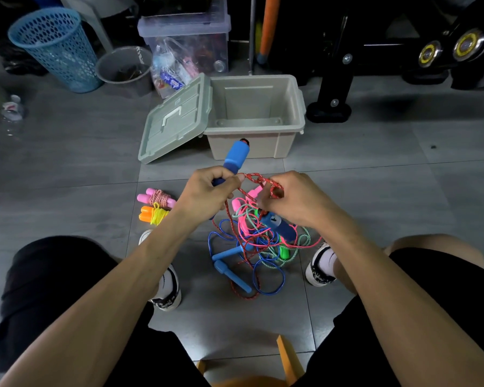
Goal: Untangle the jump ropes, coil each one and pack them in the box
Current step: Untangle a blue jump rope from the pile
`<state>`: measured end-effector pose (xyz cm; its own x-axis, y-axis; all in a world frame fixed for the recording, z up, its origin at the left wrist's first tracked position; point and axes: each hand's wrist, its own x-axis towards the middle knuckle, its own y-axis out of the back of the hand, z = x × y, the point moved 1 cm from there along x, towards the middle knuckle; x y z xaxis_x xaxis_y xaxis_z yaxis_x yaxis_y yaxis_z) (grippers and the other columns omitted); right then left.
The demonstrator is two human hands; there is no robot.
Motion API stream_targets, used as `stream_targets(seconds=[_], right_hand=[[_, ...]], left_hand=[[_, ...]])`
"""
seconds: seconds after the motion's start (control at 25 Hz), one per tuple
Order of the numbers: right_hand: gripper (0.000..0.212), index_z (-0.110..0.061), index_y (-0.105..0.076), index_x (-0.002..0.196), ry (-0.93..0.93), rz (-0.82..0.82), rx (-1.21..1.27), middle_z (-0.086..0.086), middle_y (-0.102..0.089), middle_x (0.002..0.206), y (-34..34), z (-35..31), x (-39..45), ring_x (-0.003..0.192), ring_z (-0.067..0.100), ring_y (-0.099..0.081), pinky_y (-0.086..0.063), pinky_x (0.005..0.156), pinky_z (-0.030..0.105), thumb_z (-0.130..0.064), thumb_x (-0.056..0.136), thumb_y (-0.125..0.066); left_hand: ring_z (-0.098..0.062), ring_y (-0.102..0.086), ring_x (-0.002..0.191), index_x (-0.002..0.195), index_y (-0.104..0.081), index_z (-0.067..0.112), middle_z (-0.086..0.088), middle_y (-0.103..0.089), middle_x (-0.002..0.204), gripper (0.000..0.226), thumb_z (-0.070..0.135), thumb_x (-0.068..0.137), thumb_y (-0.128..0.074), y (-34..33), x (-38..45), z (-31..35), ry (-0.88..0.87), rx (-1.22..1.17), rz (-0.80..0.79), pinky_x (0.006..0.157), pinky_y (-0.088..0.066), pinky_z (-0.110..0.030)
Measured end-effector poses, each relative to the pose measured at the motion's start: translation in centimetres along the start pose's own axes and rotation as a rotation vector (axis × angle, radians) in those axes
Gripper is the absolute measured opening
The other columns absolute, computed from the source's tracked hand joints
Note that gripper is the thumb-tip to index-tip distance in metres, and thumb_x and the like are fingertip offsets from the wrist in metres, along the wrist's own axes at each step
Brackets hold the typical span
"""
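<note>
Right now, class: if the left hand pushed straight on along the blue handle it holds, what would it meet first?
Probably the beige box: the left hand aims its blue handle at the near wall, though depth is unclear.

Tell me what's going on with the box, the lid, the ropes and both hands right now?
Box: open, nothing inside.
Lid: off, leaning on the box's side.
Red rope: stretched between the hands, its lower part in the pile.
Rope pile: tangled on the floor.
Pink-handled rope: coiled, on the floor.
Orange-handled rope: coiled, on the floor.
Left hand: grips the blue handle.
Right hand: pinches the red rope.
</note>
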<state>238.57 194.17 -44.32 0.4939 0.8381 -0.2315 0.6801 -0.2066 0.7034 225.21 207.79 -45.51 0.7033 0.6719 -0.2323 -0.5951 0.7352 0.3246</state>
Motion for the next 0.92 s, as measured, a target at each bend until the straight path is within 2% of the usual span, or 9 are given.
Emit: stream_targets(seconds=[0.12,0.2,0.24,0.32,0.48,0.6,0.72,0.84,0.92], right_hand=[[0.015,-0.024,-0.059,0.081,-0.031,-0.068,-0.086,-0.007,-0.061,0.075,0.2,0.5,-0.1,0.069,0.014,-0.057,-0.041,0.055,0.029,-0.033,0.077,-0.071],[0.016,-0.019,-0.057,0.086,-0.056,-0.103,-0.207,-0.001,-0.06,0.081,-0.1,1.0,-0.1,0.074,0.02,-0.059,-0.048,0.062,0.032,-0.029,0.078,-0.068],[0.015,-0.015,-0.058,0.086,-0.067,-0.119,-0.271,0.002,-0.06,0.082,-0.2,1.2,-0.2,0.074,0.023,-0.06,-0.049,0.063,0.033,-0.025,0.079,-0.067],[0.012,-0.012,-0.058,0.075,-0.063,-0.132,-0.321,0.005,-0.057,0.074,-0.3,1.5,-0.2,0.068,0.028,-0.059,-0.045,0.055,0.03,-0.019,0.081,-0.066],[0.036,-0.016,-0.049,0.057,-0.038,-0.108,-0.186,0.0,-0.052,0.057,0.0,1.5,-0.1,0.054,0.021,-0.044,-0.031,0.049,0.029,-0.027,0.083,-0.072],[0.032,-0.013,-0.056,0.062,-0.05,-0.044,-0.09,0.0,-0.054,0.057,0.3,1.6,0.1,0.053,0.017,-0.043,-0.031,0.05,0.028,-0.032,0.084,-0.07],[0.022,-0.012,-0.066,0.074,-0.052,0.027,-0.042,0.002,-0.061,0.064,0.5,1.8,0.1,0.058,0.016,-0.051,-0.038,0.054,0.027,-0.032,0.085,-0.069],[0.015,-0.018,-0.068,0.076,-0.028,0.114,-0.017,-0.003,-0.064,0.067,0.5,1.7,0.0,0.061,0.01,-0.057,-0.041,0.056,0.025,-0.031,0.083,-0.071],[0.012,-0.026,-0.067,0.072,-0.014,0.106,0.026,-0.008,-0.065,0.068,0.5,1.4,-0.1,0.06,0.001,-0.057,-0.039,0.052,0.017,-0.029,0.083,-0.071]], left_hand=[[-0.018,-0.052,0.061,0.076,-0.068,0.013,-0.011,-0.058,0.071,0.022,0.031,0.088,-0.068,0.0,0.2,-0.5,-0.001,0.016,-0.013,0.056,-0.047,-0.03],[-0.022,-0.052,0.065,0.075,-0.068,0.014,-0.015,-0.058,0.073,0.022,0.033,0.087,-0.068,-0.2,0.3,-1.1,0.014,0.055,-0.012,0.06,-0.047,-0.034],[-0.022,-0.052,0.066,0.075,-0.068,0.014,-0.016,-0.058,0.074,0.022,0.033,0.087,-0.068,-0.3,0.3,-1.4,0.021,0.077,-0.009,0.061,-0.048,-0.035],[-0.021,-0.054,0.065,0.075,-0.067,0.015,-0.016,-0.06,0.074,0.023,0.034,0.088,-0.067,-0.5,0.4,-1.9,0.039,0.123,-0.005,0.059,-0.047,-0.032],[-0.022,-0.058,0.066,0.072,-0.067,0.021,-0.01,-0.06,0.075,0.023,0.039,0.087,-0.068,-0.6,0.5,-2.6,0.087,0.143,-0.01,0.054,-0.045,-0.027],[-0.017,-0.057,0.063,0.074,-0.067,0.019,-0.011,-0.062,0.076,0.023,0.038,0.087,-0.068,-0.7,0.4,-2.5,0.076,0.099,-0.033,0.052,-0.046,-0.022],[-0.009,-0.053,0.056,0.075,-0.068,0.015,-0.01,-0.059,0.07,0.024,0.037,0.086,-0.069,-1.1,0.1,-2.2,0.024,0.086,-0.066,0.05,-0.043,-0.016],[-0.012,-0.05,0.057,0.075,-0.068,0.015,-0.009,-0.056,0.068,0.026,0.039,0.086,-0.069,-1.7,-0.3,-2.2,0.018,0.111,-0.112,0.055,-0.046,-0.026],[-0.014,-0.049,0.056,0.075,-0.069,0.014,-0.006,-0.054,0.066,0.027,0.039,0.086,-0.069,-2.1,-0.5,-2.3,0.036,0.115,-0.113,0.057,-0.048,-0.032]])
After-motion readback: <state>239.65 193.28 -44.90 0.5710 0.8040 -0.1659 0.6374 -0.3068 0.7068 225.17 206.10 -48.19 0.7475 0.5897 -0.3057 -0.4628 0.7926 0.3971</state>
